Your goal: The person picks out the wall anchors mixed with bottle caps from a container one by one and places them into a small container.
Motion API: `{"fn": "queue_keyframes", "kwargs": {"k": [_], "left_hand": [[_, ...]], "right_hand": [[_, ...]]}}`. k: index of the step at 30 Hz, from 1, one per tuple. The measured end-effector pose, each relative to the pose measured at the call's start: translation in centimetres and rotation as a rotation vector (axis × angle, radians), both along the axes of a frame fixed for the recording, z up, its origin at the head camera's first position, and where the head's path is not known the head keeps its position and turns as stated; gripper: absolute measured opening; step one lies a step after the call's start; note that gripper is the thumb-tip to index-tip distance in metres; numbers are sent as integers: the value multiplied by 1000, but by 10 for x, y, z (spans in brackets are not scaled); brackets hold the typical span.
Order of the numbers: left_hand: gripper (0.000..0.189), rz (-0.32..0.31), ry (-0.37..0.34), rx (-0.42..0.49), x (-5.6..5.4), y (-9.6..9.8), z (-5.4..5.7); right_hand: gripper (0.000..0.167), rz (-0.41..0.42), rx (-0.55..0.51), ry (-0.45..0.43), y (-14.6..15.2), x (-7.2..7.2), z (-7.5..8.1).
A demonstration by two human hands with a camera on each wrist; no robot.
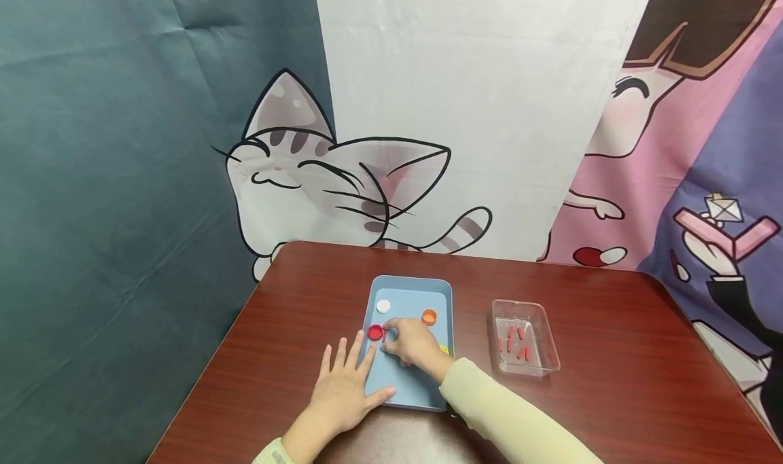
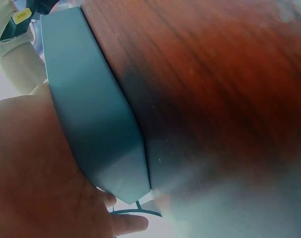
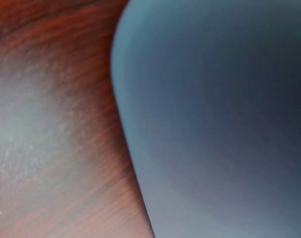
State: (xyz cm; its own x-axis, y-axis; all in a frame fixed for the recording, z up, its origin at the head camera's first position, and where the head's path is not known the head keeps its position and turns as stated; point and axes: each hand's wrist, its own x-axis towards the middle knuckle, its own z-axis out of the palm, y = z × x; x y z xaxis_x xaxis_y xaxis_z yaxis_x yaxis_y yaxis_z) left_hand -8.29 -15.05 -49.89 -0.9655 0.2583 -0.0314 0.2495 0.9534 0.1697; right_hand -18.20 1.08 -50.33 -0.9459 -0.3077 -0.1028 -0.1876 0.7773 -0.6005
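Observation:
My right hand [image 1: 417, 345] reaches over the blue tray [image 1: 406, 386] and pinches a small red stick [image 1: 384, 335] between thumb and fingertips. Right beside that stick lies a round red cap [image 1: 375, 332], close to the tray's left side. With its fingers spread straight, my left hand [image 1: 342, 389] rests at the left edge of the tray; the left wrist view shows it against the tray's outer wall [image 2: 96, 109]. Only a blurred tray corner [image 3: 215, 124] and the table show in the right wrist view, with the hand out of sight there.
A white cap [image 1: 383, 306] and an orange cap [image 1: 429, 316] sit farther back in the tray. A yellow cap [image 1: 444, 349] is partly hidden by the right hand. To the right, a clear plastic box [image 1: 538, 363] holds several red sticks on the brown table [image 1: 618, 382].

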Motion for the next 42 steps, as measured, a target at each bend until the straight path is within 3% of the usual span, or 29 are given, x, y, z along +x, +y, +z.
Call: {"fn": "queue_keyframes", "kwargs": {"k": [7,26,42], "left_hand": [[89,-2,-17,5,2,0,2],[89,1,-22,-8,-1,-1,2],[89,7,-18,-4,-1,0,2]], "right_hand": [[35,12,-31,39,-1,2,-3],[31,-10,-49,12,-3,0,0],[15,4,-46,36,1,-2,8]]}}
